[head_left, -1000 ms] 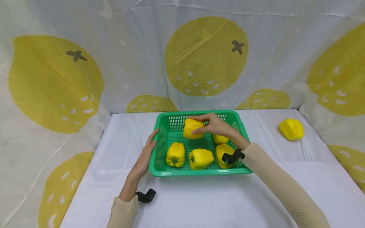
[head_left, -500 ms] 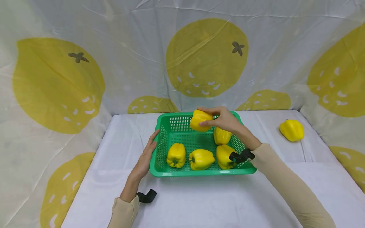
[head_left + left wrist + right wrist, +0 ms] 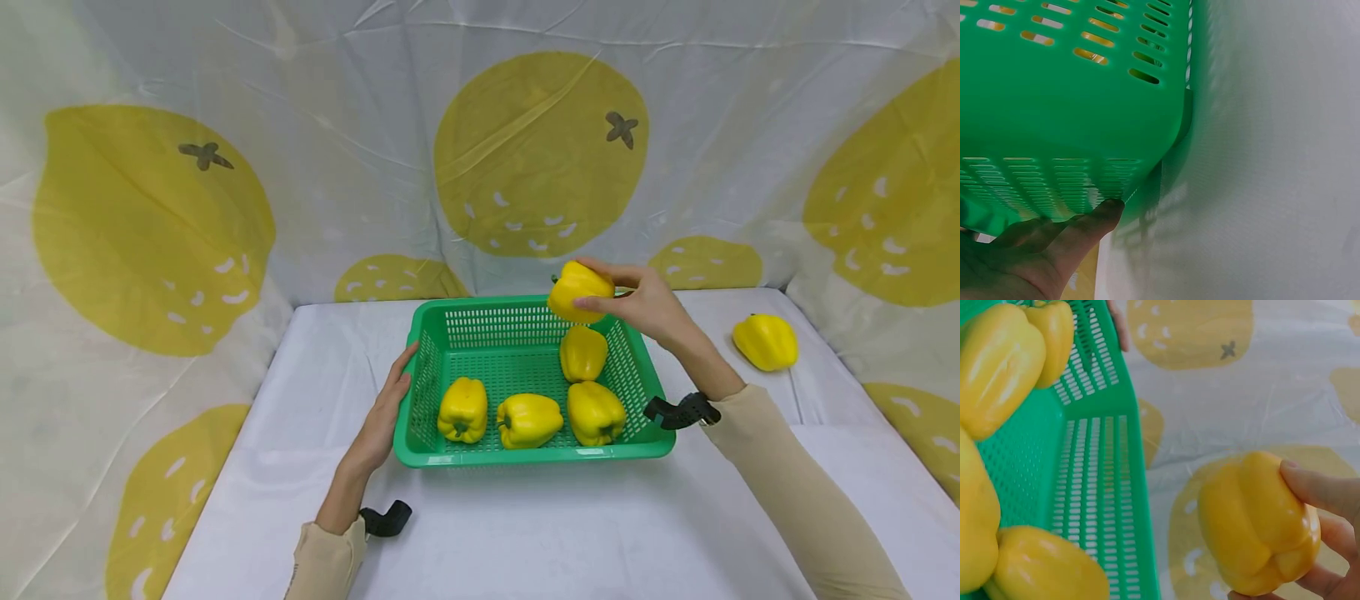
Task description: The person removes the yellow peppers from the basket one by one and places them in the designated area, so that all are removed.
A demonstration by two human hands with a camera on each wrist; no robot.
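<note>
My right hand (image 3: 651, 307) grips a yellow bell pepper (image 3: 579, 292) over the back right rim of a green plastic basket (image 3: 525, 457). In the right wrist view, fingers and thumb curl round the sides of that bell pepper (image 3: 1254, 528), outside the basket wall. Several more yellow bell peppers lie in the basket, among them one at the front left (image 3: 462, 410) and one at the right (image 3: 583, 354). Against the basket's left side rests my left hand (image 3: 381, 412), its fingers straight along the outer wall. From the left wrist, the hand (image 3: 1054, 250) touches that slotted wall from outside.
Another yellow bell pepper (image 3: 766, 342) lies on the white-covered table (image 3: 525, 533), right of the basket. Behind and beside the table hangs a white cloth (image 3: 360, 150) with large lemon prints.
My right hand has carried the bell pepper from over the basket's middle to the right and back, up over the rear rim. My left hand stays at the basket's left side.
</note>
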